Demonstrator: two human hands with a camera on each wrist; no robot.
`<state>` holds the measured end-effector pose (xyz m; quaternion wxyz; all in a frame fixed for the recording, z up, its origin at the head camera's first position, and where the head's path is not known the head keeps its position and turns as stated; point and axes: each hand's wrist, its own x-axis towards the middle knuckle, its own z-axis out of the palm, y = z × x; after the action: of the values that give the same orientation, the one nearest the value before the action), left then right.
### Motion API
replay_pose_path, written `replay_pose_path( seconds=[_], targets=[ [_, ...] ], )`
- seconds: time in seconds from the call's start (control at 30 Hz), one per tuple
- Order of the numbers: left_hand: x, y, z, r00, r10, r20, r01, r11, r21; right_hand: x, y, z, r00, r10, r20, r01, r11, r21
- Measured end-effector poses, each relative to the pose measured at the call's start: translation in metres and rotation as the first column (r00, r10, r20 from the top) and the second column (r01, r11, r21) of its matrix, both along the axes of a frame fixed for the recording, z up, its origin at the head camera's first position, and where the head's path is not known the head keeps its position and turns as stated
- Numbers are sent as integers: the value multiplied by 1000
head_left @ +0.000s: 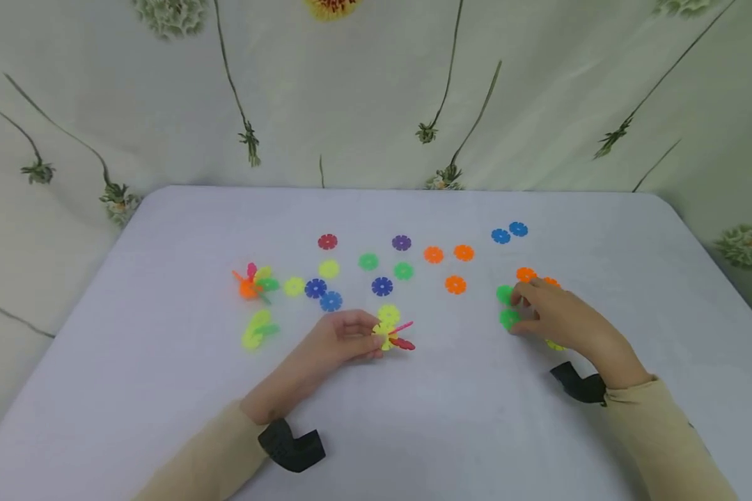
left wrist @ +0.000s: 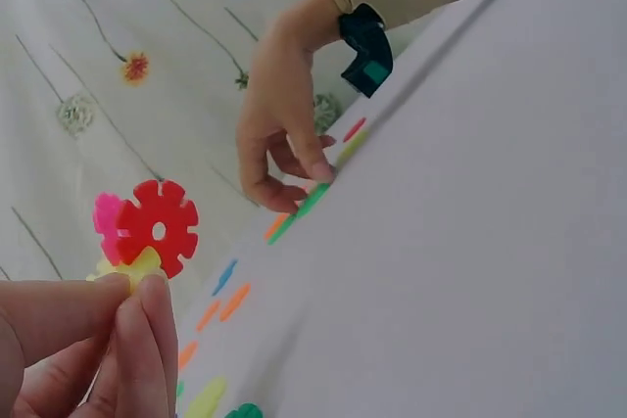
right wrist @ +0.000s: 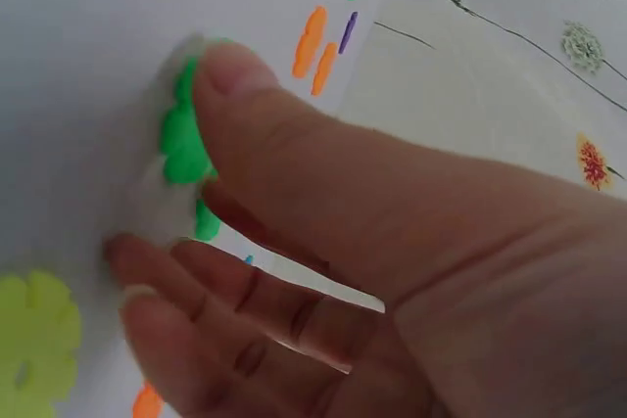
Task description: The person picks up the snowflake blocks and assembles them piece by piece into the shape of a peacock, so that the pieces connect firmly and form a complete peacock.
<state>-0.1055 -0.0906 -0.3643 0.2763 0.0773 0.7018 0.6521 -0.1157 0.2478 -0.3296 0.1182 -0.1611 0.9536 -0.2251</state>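
In the head view my left hand [head_left: 351,336] pinches a yellow notched flower disc [head_left: 385,337] between thumb and fingers. Slotted into that disc are a red disc [left wrist: 158,229] and a pink disc [left wrist: 108,225], standing up beyond the fingertips in the left wrist view. My right hand [head_left: 560,316] reaches down to the table on the right, thumb and fingers spread apart. Its thumb tip overlaps a green disc [right wrist: 184,129] in the right wrist view. A second green disc [head_left: 505,294] lies just behind, by the fingers.
Loose discs lie across the white table [head_left: 439,431]: several orange [head_left: 455,284], blue [head_left: 500,236], purple [head_left: 402,243], and a red one [head_left: 328,241]. At left stand a multicoloured joined cluster [head_left: 249,287] and a yellow-green joined piece [head_left: 258,330]. A flower-patterned cloth [head_left: 363,104] hangs behind.
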Motion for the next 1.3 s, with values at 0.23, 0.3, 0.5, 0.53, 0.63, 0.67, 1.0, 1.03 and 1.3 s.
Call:
replay_pose_path(
  seconds=[0.23,0.3,0.5,0.53,0.63,0.67,1.0,1.03,1.3],
  targets=[
    [-2,2,-1,997,22,-68,-29,995,-96,-5,2,-5,999,52,0,-52,997,-57],
    [-1,4,-1,998,3,-70,-9,996,-84,-4,-7,-7,998,56,-34,-60,989,-132],
    [0,11,-3,992,-97,-85,93,995,-46,5,-60,-13,977,152,-148,-208,823,-529],
    [1,13,-3,991,-108,-83,105,994,-42,7,-68,-16,969,176,-172,-243,785,-569],
    [2,16,-1,990,-126,-69,124,992,-29,16,-85,-21,952,200,-231,-303,712,-634],
    [3,16,-1,990,-126,-64,125,992,-26,18,-88,-23,949,195,-249,-312,701,-642],
    [9,19,3,994,-105,38,101,990,97,32,-100,-36,952,107,-287,-286,648,-706],
    [10,19,3,993,-102,58,95,988,122,33,-101,-38,951,104,-293,-289,642,-711],
    [16,20,5,990,-78,116,55,980,189,39,-106,-43,928,89,-361,-335,618,-711]
  ],
)
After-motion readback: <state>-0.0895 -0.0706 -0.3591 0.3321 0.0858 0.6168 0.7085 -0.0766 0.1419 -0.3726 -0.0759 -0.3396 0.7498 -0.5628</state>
